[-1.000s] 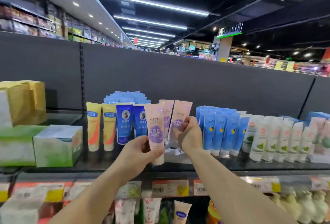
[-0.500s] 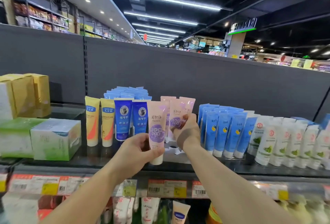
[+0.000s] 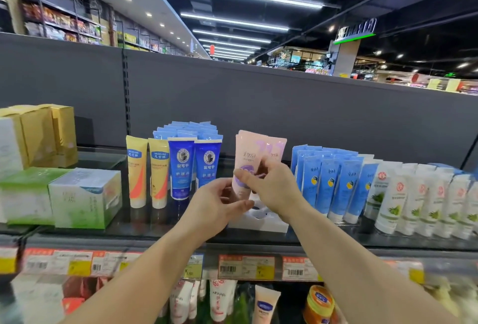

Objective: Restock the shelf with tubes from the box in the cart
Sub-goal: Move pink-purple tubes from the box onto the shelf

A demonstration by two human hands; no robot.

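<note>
On the top shelf (image 3: 165, 230), two pink tubes with purple labels stand upright, caps down, over a white slotted tray (image 3: 261, 223). The front pink tube (image 3: 245, 158) is held at its lower end by my left hand (image 3: 214, 204), whose fingers hide the cap. My right hand (image 3: 274, 189) reaches in from the right, its thumb pressed across the front tube's label and its fingers closed around the rear pink tube (image 3: 275, 149). The two tubes stand close together, almost touching. Neither cart nor box is in view.
Left of the pink tubes stand dark blue tubes (image 3: 182, 168) and yellow tubes (image 3: 137, 171); light blue tubes (image 3: 333, 184) and white tubes (image 3: 390, 197) fill the right. Green boxes (image 3: 85, 197) and gold boxes (image 3: 38, 135) sit far left. Price labels (image 3: 245, 266) line the shelf edge.
My left hand has carried its pink tube right and back, up against the rear tube over the tray. My right hand's thumb now lies across that front tube. The view has shifted.
</note>
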